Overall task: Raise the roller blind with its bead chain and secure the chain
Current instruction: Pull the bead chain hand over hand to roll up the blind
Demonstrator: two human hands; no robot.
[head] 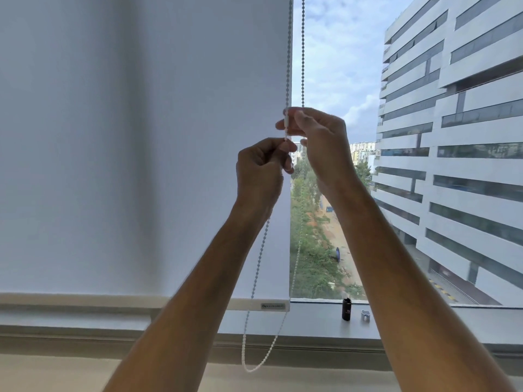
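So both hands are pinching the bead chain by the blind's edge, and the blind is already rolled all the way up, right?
Not quite. The head view shows the left hand and right hand on the bead chain, but the blind is down, its bottom bar at the sill.

The roller blind [141, 137] hangs down almost to the window sill [311, 321], closing off the whole left side; its bottom bar [254, 304] sits just above the sill. Right of the blind's edge the window glass [339, 66] is uncovered, and only there is open room. Two runs of bead chain [302, 52] hang in that narrow strip, close together, looping low below the sill. The left hand [260, 176] and right hand [322, 145] fill the strip at mid-height. On the sill, a black cylinder [346, 309] and a small white clip [365, 315] stand near each other, right of the chain loop.
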